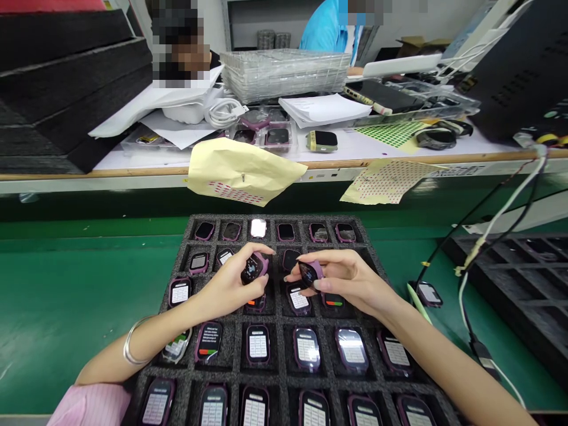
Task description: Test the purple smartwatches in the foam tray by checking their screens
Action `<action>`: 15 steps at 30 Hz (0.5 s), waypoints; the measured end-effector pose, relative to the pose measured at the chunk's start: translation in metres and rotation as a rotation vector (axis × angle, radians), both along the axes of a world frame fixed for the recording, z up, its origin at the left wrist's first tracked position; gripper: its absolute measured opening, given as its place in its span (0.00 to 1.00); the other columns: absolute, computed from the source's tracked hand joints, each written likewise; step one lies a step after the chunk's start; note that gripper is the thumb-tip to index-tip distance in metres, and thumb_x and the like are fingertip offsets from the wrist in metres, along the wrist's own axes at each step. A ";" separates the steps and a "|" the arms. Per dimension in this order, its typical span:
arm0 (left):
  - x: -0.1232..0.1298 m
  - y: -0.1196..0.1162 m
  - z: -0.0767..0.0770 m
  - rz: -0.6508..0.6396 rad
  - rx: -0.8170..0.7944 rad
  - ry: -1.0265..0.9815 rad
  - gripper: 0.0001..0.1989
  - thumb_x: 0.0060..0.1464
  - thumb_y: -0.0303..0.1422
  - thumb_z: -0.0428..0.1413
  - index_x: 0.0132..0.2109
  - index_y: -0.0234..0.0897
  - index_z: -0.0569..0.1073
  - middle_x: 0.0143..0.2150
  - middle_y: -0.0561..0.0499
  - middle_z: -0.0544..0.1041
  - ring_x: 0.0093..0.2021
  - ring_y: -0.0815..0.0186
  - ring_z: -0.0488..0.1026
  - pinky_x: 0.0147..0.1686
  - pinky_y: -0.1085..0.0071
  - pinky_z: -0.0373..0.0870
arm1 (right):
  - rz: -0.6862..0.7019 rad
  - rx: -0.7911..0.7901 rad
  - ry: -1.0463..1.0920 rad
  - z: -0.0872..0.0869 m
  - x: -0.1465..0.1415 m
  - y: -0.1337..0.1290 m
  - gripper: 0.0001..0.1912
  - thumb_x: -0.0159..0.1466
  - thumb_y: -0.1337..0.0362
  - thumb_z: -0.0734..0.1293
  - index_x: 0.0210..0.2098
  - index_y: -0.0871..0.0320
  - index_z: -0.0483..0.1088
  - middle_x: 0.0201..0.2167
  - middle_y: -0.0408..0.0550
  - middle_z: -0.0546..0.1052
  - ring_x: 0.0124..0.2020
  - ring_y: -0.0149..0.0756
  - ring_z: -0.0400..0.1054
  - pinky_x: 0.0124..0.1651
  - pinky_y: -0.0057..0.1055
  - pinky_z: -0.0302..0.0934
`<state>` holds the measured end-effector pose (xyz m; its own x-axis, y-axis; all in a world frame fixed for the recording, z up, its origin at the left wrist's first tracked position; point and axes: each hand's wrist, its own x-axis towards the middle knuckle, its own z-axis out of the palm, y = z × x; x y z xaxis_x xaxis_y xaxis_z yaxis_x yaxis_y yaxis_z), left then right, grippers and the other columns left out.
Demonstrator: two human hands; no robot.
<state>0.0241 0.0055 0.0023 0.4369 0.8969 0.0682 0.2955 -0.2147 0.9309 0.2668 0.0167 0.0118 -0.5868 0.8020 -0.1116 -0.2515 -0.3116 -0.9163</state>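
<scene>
- Handling two watches at once looks like the step in hand: the left hand (242, 278) pinches one watch (251, 270) between thumb and fingers.
- The right hand (344, 275) grips another watch (307, 273), tilted, its fingers closed narrowly around the case.
- Both watches are over the foam tray (278, 352) (whether either touches it, I cannot tell).
- Setting one down would likely call for levelling it over a free slot.
- Filled slots crowd the space below; yellow paper (244, 171) hangs beyond, and a white cable (501, 204) dangles right.

Purple watch (252, 269), matching watch (308, 274), both lit, tilted
</scene>
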 end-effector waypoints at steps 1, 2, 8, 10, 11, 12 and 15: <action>0.000 0.000 0.000 -0.006 0.002 0.007 0.17 0.52 0.26 0.52 0.50 0.39 0.66 0.43 0.50 0.71 0.43 0.63 0.68 0.44 0.69 0.65 | 0.009 0.000 0.003 0.000 0.000 0.000 0.18 0.55 0.68 0.76 0.46 0.59 0.75 0.40 0.54 0.78 0.45 0.50 0.73 0.42 0.41 0.73; 0.000 0.000 0.000 -0.014 0.002 0.016 0.17 0.52 0.26 0.51 0.50 0.39 0.66 0.43 0.50 0.71 0.43 0.63 0.68 0.44 0.69 0.65 | 0.014 0.000 0.002 0.000 0.000 0.000 0.18 0.55 0.68 0.75 0.46 0.59 0.75 0.40 0.55 0.78 0.45 0.50 0.73 0.42 0.41 0.73; -0.001 0.001 -0.001 -0.029 -0.008 0.015 0.18 0.55 0.28 0.51 0.54 0.39 0.63 0.45 0.48 0.71 0.44 0.62 0.68 0.45 0.68 0.65 | 0.000 0.006 -0.003 0.002 0.001 0.000 0.18 0.55 0.67 0.76 0.45 0.59 0.75 0.38 0.54 0.78 0.44 0.49 0.73 0.41 0.40 0.73; -0.001 0.001 -0.001 -0.015 -0.007 0.031 0.18 0.54 0.27 0.51 0.53 0.39 0.64 0.45 0.48 0.71 0.45 0.61 0.68 0.45 0.68 0.65 | -0.009 0.005 0.003 0.002 0.001 0.000 0.18 0.55 0.67 0.76 0.45 0.59 0.75 0.38 0.53 0.78 0.44 0.50 0.73 0.40 0.40 0.73; -0.001 0.001 0.000 -0.008 -0.005 0.038 0.17 0.53 0.27 0.51 0.52 0.39 0.65 0.44 0.49 0.71 0.45 0.61 0.68 0.45 0.68 0.65 | -0.017 0.005 0.000 0.002 0.001 0.000 0.18 0.55 0.67 0.76 0.45 0.59 0.76 0.38 0.53 0.78 0.44 0.51 0.73 0.40 0.40 0.73; -0.002 0.002 0.000 -0.004 -0.005 0.040 0.17 0.53 0.26 0.51 0.51 0.39 0.65 0.44 0.49 0.71 0.45 0.61 0.68 0.44 0.68 0.65 | -0.022 0.006 -0.005 0.002 0.001 0.000 0.17 0.55 0.67 0.76 0.45 0.59 0.76 0.38 0.53 0.78 0.43 0.51 0.73 0.40 0.40 0.73; -0.002 0.001 0.000 -0.001 0.002 0.023 0.17 0.54 0.27 0.51 0.52 0.40 0.64 0.41 0.51 0.70 0.40 0.64 0.68 0.41 0.70 0.65 | -0.031 0.009 -0.009 0.002 0.001 0.000 0.18 0.55 0.67 0.76 0.45 0.58 0.76 0.38 0.53 0.78 0.43 0.51 0.74 0.40 0.40 0.73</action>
<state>0.0220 0.0068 0.0024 0.4391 0.8964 0.0602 0.3170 -0.2173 0.9232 0.2679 0.0169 0.0134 -0.5608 0.8206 -0.1095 -0.2527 -0.2957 -0.9213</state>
